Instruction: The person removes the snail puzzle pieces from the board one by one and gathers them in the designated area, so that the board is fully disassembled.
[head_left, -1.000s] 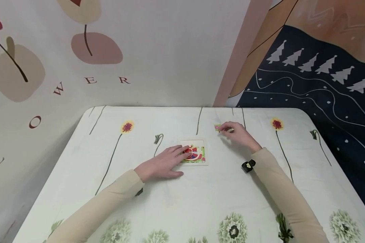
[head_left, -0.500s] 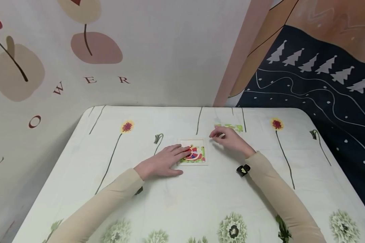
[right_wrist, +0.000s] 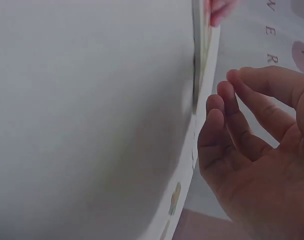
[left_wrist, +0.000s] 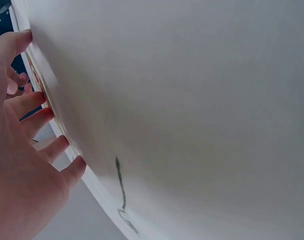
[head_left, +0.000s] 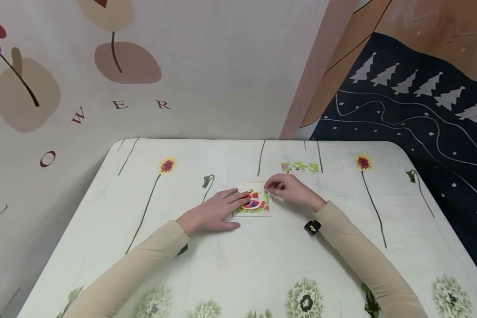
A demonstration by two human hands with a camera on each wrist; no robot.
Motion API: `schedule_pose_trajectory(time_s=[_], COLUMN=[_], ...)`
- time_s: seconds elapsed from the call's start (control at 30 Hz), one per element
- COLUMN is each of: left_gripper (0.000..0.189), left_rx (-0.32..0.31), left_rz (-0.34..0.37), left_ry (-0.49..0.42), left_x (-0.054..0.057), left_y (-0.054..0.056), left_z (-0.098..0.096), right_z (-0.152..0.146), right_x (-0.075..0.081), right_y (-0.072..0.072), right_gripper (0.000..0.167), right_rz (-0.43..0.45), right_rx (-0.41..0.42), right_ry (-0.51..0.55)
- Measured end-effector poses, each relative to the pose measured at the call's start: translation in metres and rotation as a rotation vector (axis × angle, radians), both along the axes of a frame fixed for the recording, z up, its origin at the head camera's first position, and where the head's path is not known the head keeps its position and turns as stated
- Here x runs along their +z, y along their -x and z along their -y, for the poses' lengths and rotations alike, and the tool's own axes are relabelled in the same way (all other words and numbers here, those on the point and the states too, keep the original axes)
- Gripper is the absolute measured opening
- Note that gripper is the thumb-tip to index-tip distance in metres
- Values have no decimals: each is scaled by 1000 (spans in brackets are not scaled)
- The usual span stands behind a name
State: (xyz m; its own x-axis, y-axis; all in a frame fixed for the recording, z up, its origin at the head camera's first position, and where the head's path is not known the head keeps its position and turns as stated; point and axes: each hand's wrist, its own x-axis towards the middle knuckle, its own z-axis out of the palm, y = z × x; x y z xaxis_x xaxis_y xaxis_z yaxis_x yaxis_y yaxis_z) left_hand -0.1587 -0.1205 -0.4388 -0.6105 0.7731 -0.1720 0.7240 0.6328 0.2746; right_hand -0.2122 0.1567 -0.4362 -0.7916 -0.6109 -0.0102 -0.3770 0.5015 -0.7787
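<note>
The writing you can read is on the white backdrop [head_left: 222, 88]: O, W, E and R, four clear letters, with a fifth at the far left too skewed to be sure of. The right wrist view catches W, E and R again.

On the counter [head_left: 242, 265] in front of you lies one puzzle board [head_left: 246, 186], its picture panel [head_left: 261, 206] red, blue and green. Your left hand [head_left: 208, 214] rests on the board's left side, fingers spread wide. Your right hand [head_left: 292, 191] is at the upper right corner — thumb and forefinger brought narrowly together; you cannot tell whether a piece sits between them. Just beyond it lies one row of green loose pieces [head_left: 308, 168], too small to count. Two yellow-and-red flowers [head_left: 167, 165] are printed on the surface.
</note>
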Motion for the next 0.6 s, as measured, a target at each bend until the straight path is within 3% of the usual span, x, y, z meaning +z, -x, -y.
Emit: schedule_pose_trajectory(time_s=[0.6], left_gripper=[76], left_rx=[-10], left_rz=[-29], left_ry=[24], left_x=[0], left_y=[-1], left_z=[-2], right_z=[6], right_x=[-1], right_y=[-7], right_gripper=[25], right_rz=[-5], right_rx=[55], right_ry=[-74])
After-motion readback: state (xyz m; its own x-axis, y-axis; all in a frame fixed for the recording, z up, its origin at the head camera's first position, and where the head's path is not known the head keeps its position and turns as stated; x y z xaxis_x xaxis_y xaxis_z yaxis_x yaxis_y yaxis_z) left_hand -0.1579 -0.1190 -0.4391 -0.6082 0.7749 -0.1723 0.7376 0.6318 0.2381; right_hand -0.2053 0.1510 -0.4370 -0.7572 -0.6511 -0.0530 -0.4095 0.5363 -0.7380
